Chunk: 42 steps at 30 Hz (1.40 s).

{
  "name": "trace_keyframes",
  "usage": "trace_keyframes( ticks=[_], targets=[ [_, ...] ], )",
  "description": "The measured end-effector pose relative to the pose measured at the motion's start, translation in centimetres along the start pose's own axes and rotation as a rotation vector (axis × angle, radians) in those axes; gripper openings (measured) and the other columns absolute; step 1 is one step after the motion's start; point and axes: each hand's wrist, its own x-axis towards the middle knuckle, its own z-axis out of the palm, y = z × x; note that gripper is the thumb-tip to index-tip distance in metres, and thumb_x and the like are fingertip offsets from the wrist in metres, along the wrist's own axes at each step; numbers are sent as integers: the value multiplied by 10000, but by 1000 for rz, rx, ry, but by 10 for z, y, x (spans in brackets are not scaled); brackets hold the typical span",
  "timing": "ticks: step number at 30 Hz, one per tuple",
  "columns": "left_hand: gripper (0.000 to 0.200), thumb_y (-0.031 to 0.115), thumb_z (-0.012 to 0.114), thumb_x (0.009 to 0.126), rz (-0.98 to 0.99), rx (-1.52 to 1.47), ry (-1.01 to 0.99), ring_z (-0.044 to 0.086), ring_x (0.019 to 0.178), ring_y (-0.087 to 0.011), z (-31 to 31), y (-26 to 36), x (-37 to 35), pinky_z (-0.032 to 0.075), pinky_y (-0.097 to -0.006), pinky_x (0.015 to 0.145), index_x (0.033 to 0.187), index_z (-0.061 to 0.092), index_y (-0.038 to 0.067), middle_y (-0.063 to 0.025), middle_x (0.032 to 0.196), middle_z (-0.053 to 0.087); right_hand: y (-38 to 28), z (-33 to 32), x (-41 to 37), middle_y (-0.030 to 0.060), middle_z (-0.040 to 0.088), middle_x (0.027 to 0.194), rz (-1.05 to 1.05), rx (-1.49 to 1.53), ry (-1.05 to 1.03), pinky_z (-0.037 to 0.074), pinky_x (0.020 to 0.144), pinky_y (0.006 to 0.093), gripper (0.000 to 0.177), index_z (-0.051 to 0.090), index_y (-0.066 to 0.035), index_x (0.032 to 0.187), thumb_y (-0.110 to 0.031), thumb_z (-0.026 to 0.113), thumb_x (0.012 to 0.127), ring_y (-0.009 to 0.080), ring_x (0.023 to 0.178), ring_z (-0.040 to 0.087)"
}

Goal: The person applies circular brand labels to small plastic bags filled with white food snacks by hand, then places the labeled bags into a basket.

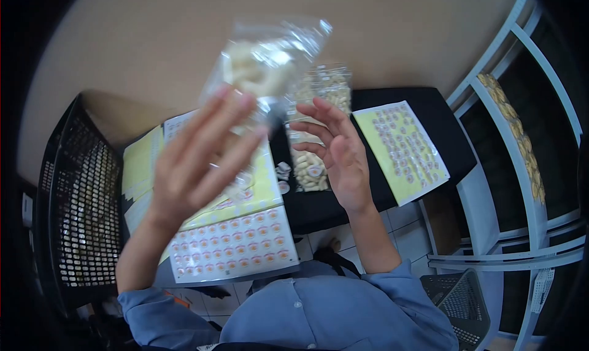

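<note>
Head view: left hand (pixel 187 173) holds a clear snack bag (pixel 261 69) beyond its fingers, long axis slanting rightward; right hand (pixel 348 167), fingers loosely parted, empty, is near it.

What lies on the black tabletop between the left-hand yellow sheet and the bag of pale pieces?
A small whitish scrap and a round sticker lie between the yellow sheet and the bag, as the head view shows.

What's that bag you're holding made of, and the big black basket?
The held-up bag looks like thin, clear, glossy plastic: it shines, and pale food shows through. The black basket seems to be stiff, dullish plastic, judging by its even rows of holes, though painted metal is possible.
</note>
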Motion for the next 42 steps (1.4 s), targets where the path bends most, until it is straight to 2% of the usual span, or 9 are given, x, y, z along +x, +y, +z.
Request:
trace_keyframes(
  ticks=[6, 11, 14, 18, 21, 27, 34, 36, 42],
  targets=[
    [301, 155, 616, 675, 57, -177, -61, 498, 1054, -235, 84, 80, 17, 441, -347, 860, 976, 601, 174, -42, 1116, 539, -27, -54, -7, 79, 514, 1061, -22, 13, 170, 396, 817, 242, 399, 405, -11, 1178, -227, 500, 857, 124, 961, 493],
    [530, 197, 647, 698, 93, -387, -194, 359, 1183, -252, 149, 122, 7, 310, -376, 960, 1188, 450, 163, -84, 1258, 403, -12, -128, -26, 75, 587, 938, 47, -233, 423, 413, 784, 242, 244, 545, -1, 1026, -167, 451, 874, 110, 865, 535],
    [815, 229, 685, 665, -628, -1005, 54, 314, 1184, -295, 177, 151, 8, 304, -370, 938, 1283, 189, 34, -200, 1297, 261, -3, -167, -45, 64, 601, 899, 84, -303, 431, 399, 773, 219, 225, 583, 15, 973, -144, 473, 858, 87, 846, 529],
    [386, 42, 508, 827, -1136, -1865, 111, 477, 1004, -142, 230, 190, 2, 387, -249, 844, 1168, 332, -2, -107, 1098, 482, 15, -199, -73, 75, 603, 875, 313, -375, 282, 425, 744, 225, 234, 564, 27, 1004, -126, 476, 850, 101, 816, 549],
    [153, 61, 535, 821, -1252, -1769, 54, 551, 823, -97, 250, 203, -11, 446, -221, 719, 954, 494, -2, -72, 901, 573, 22, -205, -87, 82, 610, 853, 337, -417, 359, 439, 701, 209, 229, 548, 25, 1029, -71, 514, 824, 96, 770, 564],
    [129, 66, 590, 784, -1312, -1627, -67, 559, 702, -59, 270, 205, -30, 439, -171, 601, 877, 551, -15, -57, 811, 607, 39, -206, -100, 75, 608, 808, 288, -491, 507, 452, 646, 196, 282, 515, 34, 1050, -16, 571, 779, 73, 724, 559],
    [140, 54, 593, 778, -1400, -1663, -155, 562, 714, -62, 266, 203, -28, 434, -159, 600, 886, 549, -24, -72, 827, 612, 44, -207, -103, 71, 597, 800, 282, -492, 520, 453, 641, 192, 288, 512, 30, 1023, -7, 601, 752, 81, 729, 563],
    [151, 56, 551, 810, -1387, -1802, 33, 574, 784, -90, 263, 205, -24, 454, -188, 659, 935, 523, -23, -122, 877, 607, 42, -204, -101, 85, 595, 822, 266, -443, 570, 462, 655, 197, 303, 509, 30, 1021, -1, 614, 739, 91, 734, 570],
    [130, 89, 520, 836, -1290, -1781, 20, 559, 752, -100, 269, 204, -29, 446, -217, 674, 934, 519, 4, -89, 868, 603, 41, -203, -106, 86, 591, 838, 235, -403, 541, 471, 669, 219, 225, 534, 31, 967, -29, 603, 761, 110, 741, 576]
  ],
)
